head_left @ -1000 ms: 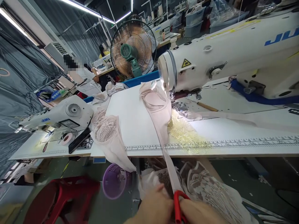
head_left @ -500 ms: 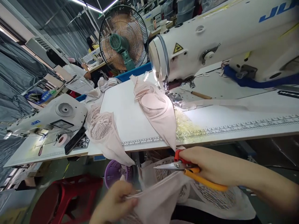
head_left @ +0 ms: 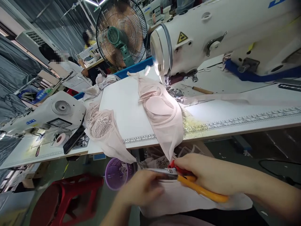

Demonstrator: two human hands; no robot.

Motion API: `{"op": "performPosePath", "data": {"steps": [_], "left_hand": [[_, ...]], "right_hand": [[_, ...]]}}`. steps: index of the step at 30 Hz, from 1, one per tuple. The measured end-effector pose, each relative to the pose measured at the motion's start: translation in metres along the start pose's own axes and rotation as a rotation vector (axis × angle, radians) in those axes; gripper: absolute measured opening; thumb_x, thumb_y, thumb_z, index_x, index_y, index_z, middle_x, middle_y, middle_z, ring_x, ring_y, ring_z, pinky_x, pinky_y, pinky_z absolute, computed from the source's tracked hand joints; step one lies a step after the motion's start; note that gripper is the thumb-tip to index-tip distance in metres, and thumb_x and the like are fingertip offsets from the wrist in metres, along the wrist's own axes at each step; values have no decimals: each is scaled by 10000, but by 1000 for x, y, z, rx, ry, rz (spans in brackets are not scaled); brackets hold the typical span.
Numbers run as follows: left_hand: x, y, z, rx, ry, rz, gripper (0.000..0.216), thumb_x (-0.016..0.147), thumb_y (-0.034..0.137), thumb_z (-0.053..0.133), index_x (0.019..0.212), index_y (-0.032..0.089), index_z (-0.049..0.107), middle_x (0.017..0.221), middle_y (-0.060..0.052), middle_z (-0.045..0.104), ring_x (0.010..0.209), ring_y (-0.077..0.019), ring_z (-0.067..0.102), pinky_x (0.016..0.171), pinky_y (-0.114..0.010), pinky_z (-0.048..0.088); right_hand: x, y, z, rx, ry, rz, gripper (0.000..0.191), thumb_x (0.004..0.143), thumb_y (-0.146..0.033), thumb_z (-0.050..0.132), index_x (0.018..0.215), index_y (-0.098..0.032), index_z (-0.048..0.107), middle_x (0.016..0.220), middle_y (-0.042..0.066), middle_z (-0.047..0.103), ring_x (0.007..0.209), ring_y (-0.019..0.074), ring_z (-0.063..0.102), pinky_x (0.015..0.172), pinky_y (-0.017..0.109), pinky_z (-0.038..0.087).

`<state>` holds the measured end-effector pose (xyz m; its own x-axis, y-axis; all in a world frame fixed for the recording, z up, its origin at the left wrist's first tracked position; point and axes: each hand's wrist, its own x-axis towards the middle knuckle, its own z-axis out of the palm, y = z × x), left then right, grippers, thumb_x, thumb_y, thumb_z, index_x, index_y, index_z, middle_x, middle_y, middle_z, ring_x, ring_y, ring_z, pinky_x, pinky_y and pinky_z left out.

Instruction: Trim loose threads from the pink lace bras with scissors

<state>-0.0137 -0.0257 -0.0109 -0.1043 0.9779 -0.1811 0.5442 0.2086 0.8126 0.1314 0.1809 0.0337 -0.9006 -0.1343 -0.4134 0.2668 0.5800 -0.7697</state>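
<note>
My right hand grips a pair of scissors with red and orange handles, its blades pointing left. My left hand is at the blade tips, fingers curled on a pale pink bra on my lap; its fingertips are slightly blurred, and the hand partly hides the blades. Another pale pink bra piece lies under the sewing machine head, its pointed end hanging over the table edge to just above the scissors. To the left, a lace-cupped bra piece drapes over the same edge.
A purple basket stands below the table edge, with a red stool to its left. A wooden-handled tool lies by the machine. A second sewing machine and a fan stand beyond; people sit farther back.
My left hand has moved right and up to the scissor blades. The scissors have shifted slightly left and down, and the lace parts on my lap are now mostly covered by plain fabric.
</note>
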Motion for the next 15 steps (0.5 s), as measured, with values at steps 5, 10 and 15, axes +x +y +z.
{"op": "performPosePath", "data": {"steps": [5,10,15], "left_hand": [[17,22,30,46,272,110,194,845,277,572,962,134,630,892,-106,693,821,-195,638,743,-278,480],[25,28,37,-77,272,22,90,802,228,600,831,145,618,835,-78,673,776,-161,603,699,-239,446],[30,21,42,-479,245,-143,286,781,399,655,761,134,549,770,-65,566,715,-143,504,671,-251,403]], "right_hand": [[0,1,-9,77,8,32,250,830,-215,547,665,-184,360,660,-46,442,532,70,402,472,189,262],[-3,0,-14,-23,4,32,193,801,-193,562,682,-179,410,702,-30,470,555,87,416,476,218,259],[0,2,-18,-106,2,-2,158,778,-160,533,683,-188,410,726,-29,491,597,106,423,510,240,302]]}}
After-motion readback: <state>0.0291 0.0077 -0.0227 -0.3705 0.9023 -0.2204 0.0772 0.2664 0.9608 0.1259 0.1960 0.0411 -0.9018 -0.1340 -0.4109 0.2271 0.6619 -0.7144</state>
